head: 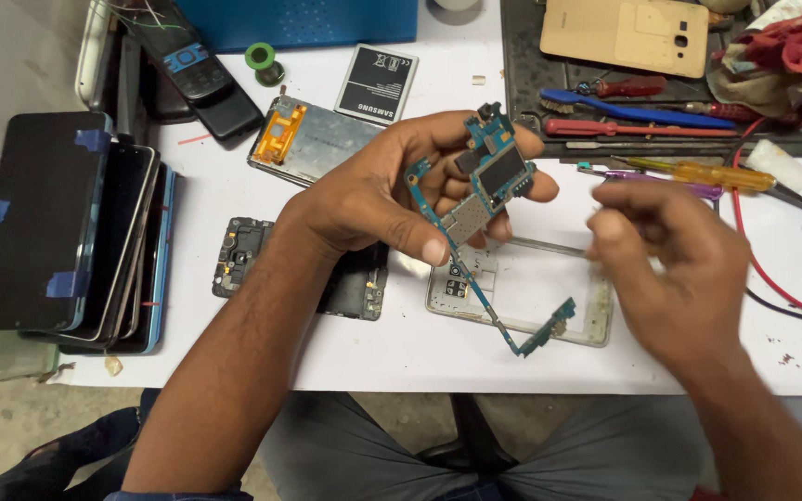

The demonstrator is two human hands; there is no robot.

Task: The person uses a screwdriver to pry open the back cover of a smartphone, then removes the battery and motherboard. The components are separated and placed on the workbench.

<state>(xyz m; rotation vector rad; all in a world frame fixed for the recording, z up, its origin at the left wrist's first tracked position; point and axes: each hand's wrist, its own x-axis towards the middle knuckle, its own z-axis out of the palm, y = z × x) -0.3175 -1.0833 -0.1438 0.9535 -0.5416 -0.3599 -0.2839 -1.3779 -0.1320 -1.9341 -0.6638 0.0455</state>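
**Blue phone board held up over the worktop**

Left hand (378,199) has its fingers clamped on a blue circuit board (485,186), held above the white worktop (401,348) w/ a long thin strip hanging down to a small end piece. Right hand (666,264) is just beside it, fingers bunched together, can't tell if anything's pinched in them. Under the board: 1 white phone frame (573,297), and left of that 1 dark frame (239,255). Far left, a stack of phones (67,232), top one w/ blue tape bits. Further back: 1 screen assembly w/ orange flex (303,139), 1 black-and-white rectangular battery (376,85), a green solder spool (262,59), 1 gold back cover (624,35). 3 red or blue handled tools (633,111) lie on the dark mat.
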